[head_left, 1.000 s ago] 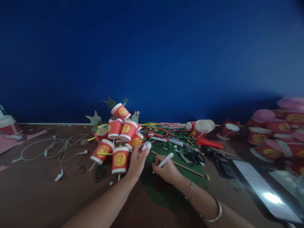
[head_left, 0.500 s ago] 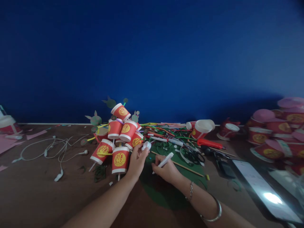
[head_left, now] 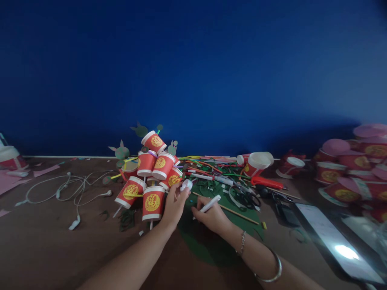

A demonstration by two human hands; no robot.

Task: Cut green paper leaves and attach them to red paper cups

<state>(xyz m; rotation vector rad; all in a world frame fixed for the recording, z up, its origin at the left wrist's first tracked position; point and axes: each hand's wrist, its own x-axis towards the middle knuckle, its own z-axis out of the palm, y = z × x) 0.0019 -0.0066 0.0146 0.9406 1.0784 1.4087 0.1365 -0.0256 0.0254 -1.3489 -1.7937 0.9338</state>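
My left hand (head_left: 173, 206) is closed around a small white round object (head_left: 186, 185), held just above a dark green felt sheet (head_left: 208, 241) on the brown table. My right hand (head_left: 214, 217) grips a white marker (head_left: 209, 204), its tip down on the green sheet beside the left hand. A pile of red paper cups with gold emblems (head_left: 151, 173) on sticks lies right against my left hand.
Straws, sticks and black scissors (head_left: 246, 197) clutter the area behind my hands. A red utility knife (head_left: 267, 183) and a tipped cup (head_left: 256, 162) lie to the right. White earphones (head_left: 72, 192) sprawl left. A lit tablet (head_left: 335, 241) and more pink-lidded cups (head_left: 356, 169) sit right.
My right hand with the marker has shifted very slightly left on the green sheet. My left hand has stayed in place.
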